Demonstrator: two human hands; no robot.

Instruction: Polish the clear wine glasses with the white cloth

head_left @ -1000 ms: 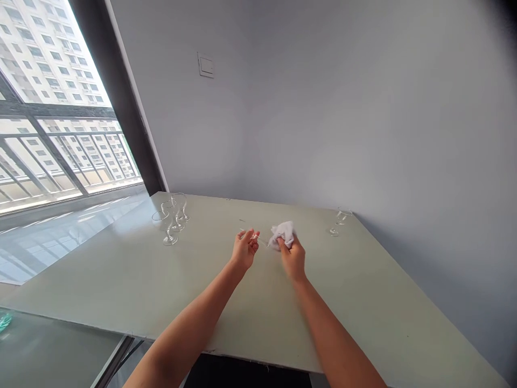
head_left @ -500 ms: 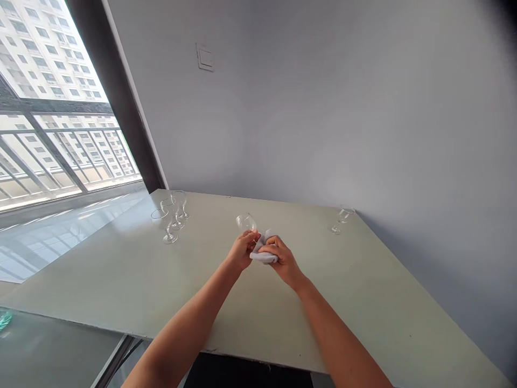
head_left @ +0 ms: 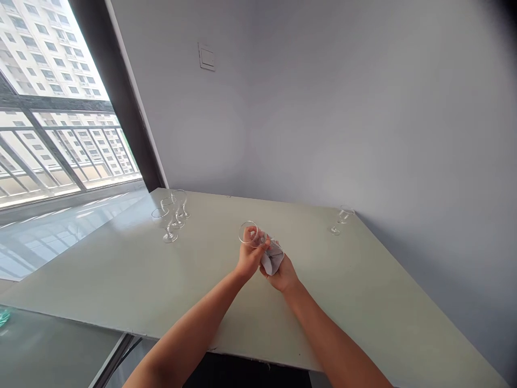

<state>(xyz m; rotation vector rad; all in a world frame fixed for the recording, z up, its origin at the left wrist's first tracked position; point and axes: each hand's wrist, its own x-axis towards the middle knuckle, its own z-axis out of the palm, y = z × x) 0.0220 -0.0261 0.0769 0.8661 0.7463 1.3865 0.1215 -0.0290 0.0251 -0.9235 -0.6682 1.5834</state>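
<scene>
Above the middle of the table, my left hand [head_left: 251, 255] grips a clear stemmed glass [head_left: 247, 233], its bowl tilted to the left with the round rim showing. Close beside it on the right, my right hand [head_left: 283, 274] holds a light grey cloth [head_left: 273, 261] against the foot end of the glass. The cloth partly covers that hand's fingers. Both hands are closed and nearly touching.
Several clear stemmed glasses, one of them nearest the front [head_left: 169, 236], stand at the table's back left. Another glass [head_left: 343, 217] is at the back right by the wall. A green glass object [head_left: 4, 317] shows at the left edge, below the pale table [head_left: 363, 302].
The held glass has turned, so its rim now faces more toward me. My right hand has rotated and moved slightly lower, with the cloth now lying over its fingers.
</scene>
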